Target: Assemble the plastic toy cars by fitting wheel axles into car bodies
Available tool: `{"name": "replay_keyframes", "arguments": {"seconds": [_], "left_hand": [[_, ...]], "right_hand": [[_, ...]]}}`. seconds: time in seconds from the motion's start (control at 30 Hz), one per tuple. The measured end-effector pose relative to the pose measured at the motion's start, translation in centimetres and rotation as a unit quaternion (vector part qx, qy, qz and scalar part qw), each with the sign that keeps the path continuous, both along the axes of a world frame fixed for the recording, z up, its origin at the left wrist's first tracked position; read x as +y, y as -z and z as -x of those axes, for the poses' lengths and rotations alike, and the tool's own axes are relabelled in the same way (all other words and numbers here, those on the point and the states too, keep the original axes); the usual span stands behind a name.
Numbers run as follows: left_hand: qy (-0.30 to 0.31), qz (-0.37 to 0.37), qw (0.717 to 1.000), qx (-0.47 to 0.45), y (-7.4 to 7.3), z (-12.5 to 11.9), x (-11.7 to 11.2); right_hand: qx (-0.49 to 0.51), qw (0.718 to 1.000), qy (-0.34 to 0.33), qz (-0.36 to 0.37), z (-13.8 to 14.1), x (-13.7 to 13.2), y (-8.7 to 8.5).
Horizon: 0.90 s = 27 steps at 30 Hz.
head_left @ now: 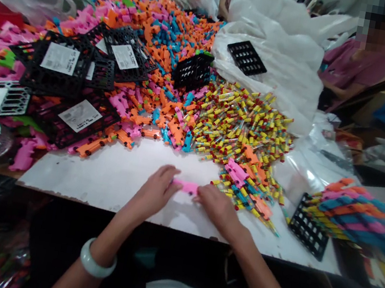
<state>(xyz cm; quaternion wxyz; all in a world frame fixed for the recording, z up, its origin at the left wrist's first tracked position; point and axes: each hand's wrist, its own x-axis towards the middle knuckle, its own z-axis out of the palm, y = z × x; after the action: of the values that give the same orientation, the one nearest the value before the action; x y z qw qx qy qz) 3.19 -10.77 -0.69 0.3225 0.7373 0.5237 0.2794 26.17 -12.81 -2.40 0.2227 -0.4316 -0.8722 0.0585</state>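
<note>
My left hand (156, 192) and my right hand (216, 207) meet over the white tabletop (97, 177), both with fingers closed on the ends of a small pink plastic toy piece (187, 186). A pale green bangle (96, 261) sits on my left wrist. Just beyond my right hand lies a heap of small yellow-and-red capped tubes (243, 128). Behind it spreads a large pile of orange, pink and blue toy pieces (158, 43).
Black plastic grid trays with white labels (60, 66) lie at the left. A black tray holding stacked coloured pieces (315, 225) stands at the right. White plastic bags (280, 45) sit behind the tubes. Another person in a purple top (363, 65) sits at the far right.
</note>
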Motion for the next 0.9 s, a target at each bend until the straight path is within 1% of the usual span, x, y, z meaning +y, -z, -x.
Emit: {"name": "replay_keyframes", "arguments": {"seconds": [0.03,0.07,0.13,0.2,0.27,0.33,0.37,0.47,0.53,0.6,0.67,0.7,0.77,0.83,0.87,0.9], "left_hand": [[-0.019,-0.046,0.999,0.013,-0.1,-0.4,1.5],[-0.039,-0.077,0.996,0.037,-0.1,-0.8,3.2],[-0.074,-0.097,0.986,0.114,-0.3,-1.6,6.4],[-0.082,-0.085,0.975,0.19,-0.4,-2.4,8.9],[-0.066,-0.065,0.966,0.242,-0.1,-3.0,10.3],[-0.053,-0.066,0.959,0.27,0.6,-3.2,10.5],[-0.054,-0.074,0.956,0.278,0.9,-3.2,10.2],[-0.062,-0.103,0.949,0.291,1.7,-2.7,8.5],[-0.057,-0.112,0.947,0.295,1.9,-2.0,7.2],[-0.042,-0.114,0.949,0.292,1.9,-0.9,5.8],[-0.025,-0.112,0.952,0.284,1.9,0.2,4.5],[-0.019,-0.112,0.953,0.28,2.0,0.8,3.8],[-0.02,-0.121,0.954,0.272,2.3,1.9,2.3],[-0.033,-0.135,0.955,0.261,2.7,2.8,0.9],[-0.041,-0.144,0.955,0.255,2.9,3.2,0.3],[-0.05,-0.154,0.955,0.249,3.1,3.5,-0.2]], "right_hand": [[0.01,0.998,0.061,-0.006,-1.6,0.6,-0.4],[0.017,0.991,0.129,-0.013,-3.3,1.2,-0.7],[0.008,0.968,0.248,-0.026,-6.4,2.2,-1.4],[-0.006,0.948,0.314,-0.042,-8.3,2.8,-1.8],[0.002,0.942,0.329,-0.063,-8.5,3.1,-1.9],[0.025,0.951,0.3,-0.077,-6.9,3.4,-1.6],[0.031,0.96,0.269,-0.073,-5.7,3.6,-1.4],[0.013,0.985,0.169,-0.028,-1.6,5.4,-0.7],[-0.008,0.989,0.151,0.002,0.7,7.1,-0.1],[-0.026,0.986,0.163,0.023,2.2,8.5,0.6],[-0.038,0.985,0.162,0.037,3.1,9.0,1.4],[-0.036,0.988,0.146,0.041,3.3,8.9,1.8],[-0.014,0.995,0.079,0.051,3.4,8.2,2.4],[0.034,0.997,0.002,0.066,3.1,7.0,2.7],[0.065,0.995,-0.019,0.072,2.8,6.5,2.8],[0.098,0.992,-0.024,0.075,2.4,6.0,2.7]]}}
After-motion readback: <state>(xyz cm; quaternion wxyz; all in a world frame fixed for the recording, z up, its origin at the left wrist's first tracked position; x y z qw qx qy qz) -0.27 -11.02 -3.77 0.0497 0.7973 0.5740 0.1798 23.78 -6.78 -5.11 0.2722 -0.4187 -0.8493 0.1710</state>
